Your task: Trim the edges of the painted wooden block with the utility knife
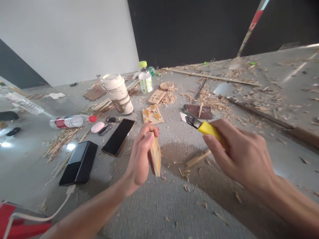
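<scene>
My left hand (142, 156) is closed around a small wooden block (156, 157), held on edge with orange colour on the side facing right. My right hand (244, 156) grips a yellow utility knife (211, 130), its blade out and pointing up and left, apart from the block. Below the knife a short wooden stick (198, 158) lies on the grey floor. Beyond the block is a flat wooden piece (152, 114) painted with orange shapes. Behind it lie a carved wooden rectangle (157, 97) and a round carved wooden disc (166, 86).
A dark phone (119, 136), a black box-shaped device (78, 162) with a white cable, and a red-capped bottle (72, 121) lie at left. A lidded cup (118, 94) and a green-capped bottle (145, 79) stand behind. A brown pouch (206, 112) lies among wood shavings.
</scene>
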`<state>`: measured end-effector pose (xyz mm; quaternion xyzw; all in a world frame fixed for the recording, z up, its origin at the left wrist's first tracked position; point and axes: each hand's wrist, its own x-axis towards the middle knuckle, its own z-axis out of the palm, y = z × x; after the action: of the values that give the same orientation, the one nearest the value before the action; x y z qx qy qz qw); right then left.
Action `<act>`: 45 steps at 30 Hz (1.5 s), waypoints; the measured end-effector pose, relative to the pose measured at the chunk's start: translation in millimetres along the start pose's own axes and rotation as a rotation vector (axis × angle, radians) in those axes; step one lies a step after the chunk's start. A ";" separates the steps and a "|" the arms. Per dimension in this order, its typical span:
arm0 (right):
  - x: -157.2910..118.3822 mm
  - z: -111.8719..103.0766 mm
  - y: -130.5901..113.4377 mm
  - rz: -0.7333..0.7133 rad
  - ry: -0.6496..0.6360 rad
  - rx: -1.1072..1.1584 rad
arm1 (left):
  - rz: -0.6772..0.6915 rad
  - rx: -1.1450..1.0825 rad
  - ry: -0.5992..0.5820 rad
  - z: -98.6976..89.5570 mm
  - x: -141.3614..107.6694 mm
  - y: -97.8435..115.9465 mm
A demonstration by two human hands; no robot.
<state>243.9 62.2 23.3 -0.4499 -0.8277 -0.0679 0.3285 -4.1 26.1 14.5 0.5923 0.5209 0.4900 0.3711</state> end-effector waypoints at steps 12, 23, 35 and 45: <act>-6.1 4.8 2.2 -0.113 -0.089 0.191 | 0.009 -0.146 0.010 1.3 8.6 -4.6; -10.0 2.8 -13.2 -0.293 -0.041 0.281 | 0.270 0.076 -0.086 6.9 4.0 3.1; -10.3 -1.1 -19.9 -0.302 0.007 0.132 | 0.267 0.085 -0.072 5.2 -0.6 8.5; -9.9 -7.0 -23.8 -0.118 0.130 -0.048 | 0.476 0.298 0.081 8.2 -0.2 1.9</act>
<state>232.3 38.5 27.0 -0.4029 -0.8278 -0.1360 0.3659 4.3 26.2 14.3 0.7261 0.4478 0.5045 0.1332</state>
